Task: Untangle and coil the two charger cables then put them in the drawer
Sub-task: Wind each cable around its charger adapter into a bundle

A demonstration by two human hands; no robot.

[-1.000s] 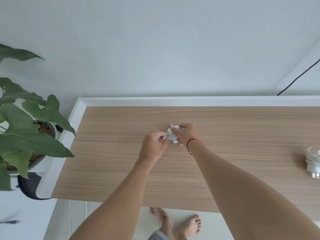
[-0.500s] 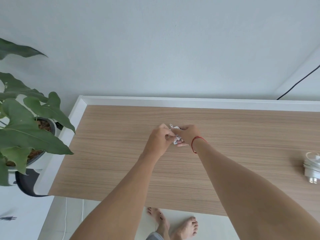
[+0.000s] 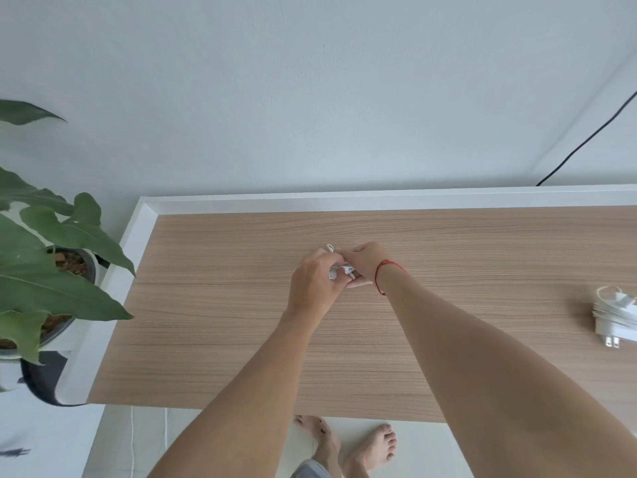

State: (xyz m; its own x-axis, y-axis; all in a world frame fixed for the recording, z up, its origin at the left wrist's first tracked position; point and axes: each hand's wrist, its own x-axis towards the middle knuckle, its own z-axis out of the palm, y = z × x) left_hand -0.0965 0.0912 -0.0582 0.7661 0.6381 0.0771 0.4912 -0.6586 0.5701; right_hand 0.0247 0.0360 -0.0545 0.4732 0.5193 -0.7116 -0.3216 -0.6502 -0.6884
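Both of my hands meet over the middle of the wooden desk top (image 3: 220, 305). Between them is a small white coiled charger cable (image 3: 339, 269), mostly hidden by my fingers. My left hand (image 3: 315, 284) is closed around its left side. My right hand (image 3: 363, 265), with a red string on the wrist, pinches it from the right. A small white loop sticks out above my fingers. A second white charger (image 3: 615, 317), its cable wound around the plug block, lies at the desk's right edge, far from both hands. No drawer is in view.
A potted plant (image 3: 51, 263) with large green leaves stands off the desk's left edge. The desk has a white raised rim (image 3: 344, 201) against the wall. A black cord (image 3: 586, 139) runs down the wall at the back right. My bare feet (image 3: 344, 443) show below the front edge.
My left hand has moved right and closed in against my right hand, so the white cable bundle is now more covered. The coiled charger at the right has not moved.
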